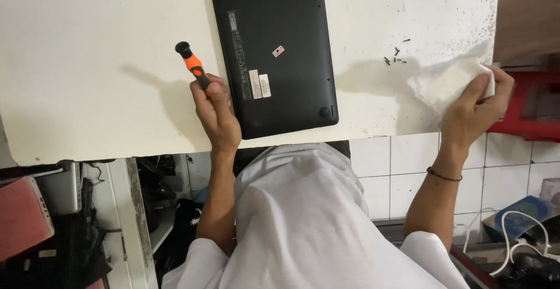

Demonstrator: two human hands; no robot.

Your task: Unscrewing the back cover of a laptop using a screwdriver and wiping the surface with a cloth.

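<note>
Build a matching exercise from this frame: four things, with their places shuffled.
Things:
1. screwdriver
2. laptop
3. white cloth
4. screws

Places:
A. loose on the table, beside the cloth
B. held in the right hand
C. held in the left hand
D. lying underside up between the hands

Pairs: 1-C, 2-D, 3-B, 4-A

The screwdriver is orange and black. The laptop is black with pale labels. The cloth is white; the surface cream, speckled dark at one corner.
</note>
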